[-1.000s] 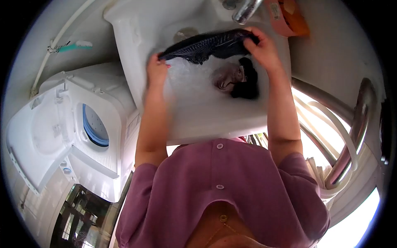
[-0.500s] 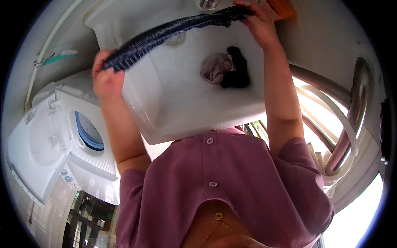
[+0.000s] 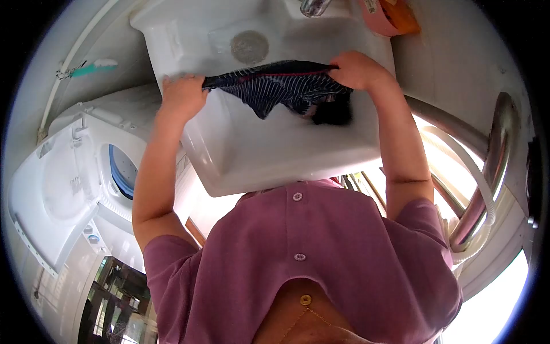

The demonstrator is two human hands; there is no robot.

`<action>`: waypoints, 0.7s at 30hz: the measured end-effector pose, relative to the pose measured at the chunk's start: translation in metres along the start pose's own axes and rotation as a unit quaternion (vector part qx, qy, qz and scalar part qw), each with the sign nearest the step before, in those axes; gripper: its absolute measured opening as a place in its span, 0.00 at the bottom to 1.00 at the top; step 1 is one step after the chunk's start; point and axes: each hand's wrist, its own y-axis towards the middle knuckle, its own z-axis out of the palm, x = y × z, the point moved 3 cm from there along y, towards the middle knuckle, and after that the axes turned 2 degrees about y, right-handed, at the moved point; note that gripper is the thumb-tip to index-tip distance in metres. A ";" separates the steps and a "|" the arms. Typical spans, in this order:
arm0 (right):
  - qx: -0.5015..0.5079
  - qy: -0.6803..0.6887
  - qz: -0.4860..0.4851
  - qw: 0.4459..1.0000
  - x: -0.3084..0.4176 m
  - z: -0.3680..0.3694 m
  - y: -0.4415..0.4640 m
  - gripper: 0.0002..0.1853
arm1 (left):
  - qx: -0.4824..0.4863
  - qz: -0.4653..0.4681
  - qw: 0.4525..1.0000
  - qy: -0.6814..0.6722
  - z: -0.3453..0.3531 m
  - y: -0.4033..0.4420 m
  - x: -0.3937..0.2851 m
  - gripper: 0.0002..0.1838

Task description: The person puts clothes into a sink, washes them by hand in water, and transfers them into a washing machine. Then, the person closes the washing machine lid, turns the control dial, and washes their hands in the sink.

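A dark garment with thin pale stripes and a red line along its upper part (image 3: 263, 86) hangs stretched over the white sink (image 3: 275, 157). At its left end, my left hand (image 3: 184, 97) is closed on the edge. My right hand (image 3: 361, 70) pinches the other end, fingers closed. The lower part of the cloth droops in loose folds between them. Behind it, a black cloth (image 3: 333, 112) lies in the basin, partly covered, with a bit of a paler piece beside it.
A metal faucet (image 3: 314, 7) and a round drain (image 3: 250, 47) are at the far side of the sink. An orange and pink container (image 3: 392, 16) sits at the far right corner. The washing machine (image 3: 63, 189) on the left has its lid up. Metal pipes (image 3: 498, 143) stand at right.
Both hands have come lower and nearer each other, the left moving rightward. The striped garment went from a taut, narrow, slanting strip to a level, drooping spread. The faucet and drain show more.
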 end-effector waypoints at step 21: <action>-0.316 -0.231 0.090 0.916 -0.023 -0.013 0.002 0.18 | 0.117 0.172 0.945 -0.251 -0.009 -0.040 -0.016 0.19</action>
